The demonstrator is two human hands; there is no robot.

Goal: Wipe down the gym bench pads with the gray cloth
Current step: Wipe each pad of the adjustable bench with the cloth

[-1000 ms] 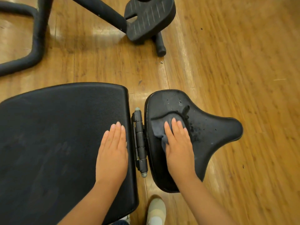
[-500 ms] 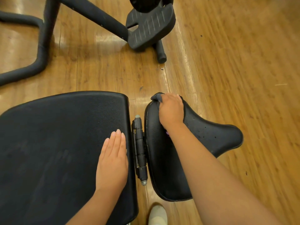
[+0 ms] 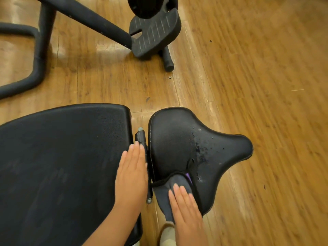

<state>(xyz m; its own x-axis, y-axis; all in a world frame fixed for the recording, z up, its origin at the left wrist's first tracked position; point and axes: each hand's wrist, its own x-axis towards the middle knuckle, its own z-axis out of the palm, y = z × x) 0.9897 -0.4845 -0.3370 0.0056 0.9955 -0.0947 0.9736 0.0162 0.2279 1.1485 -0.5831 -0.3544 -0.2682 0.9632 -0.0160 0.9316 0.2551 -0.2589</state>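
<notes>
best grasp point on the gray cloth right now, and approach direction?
Probably the loose lower end of the gray cloth, which hangs past the near edge of the seat pad with no pad beneath it. Come from the near side, at the cloth's left, and pinch that flap. The right hand lies flat over the rest, pinning it to the pad.

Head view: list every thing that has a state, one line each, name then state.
Cloth: pressed flat on the seat pad's near edge, hanging over it.
Right hand: flat on the cloth.
Left hand: flat on the back pad, fingers together.
Seat pad: droplets across the middle.
</notes>
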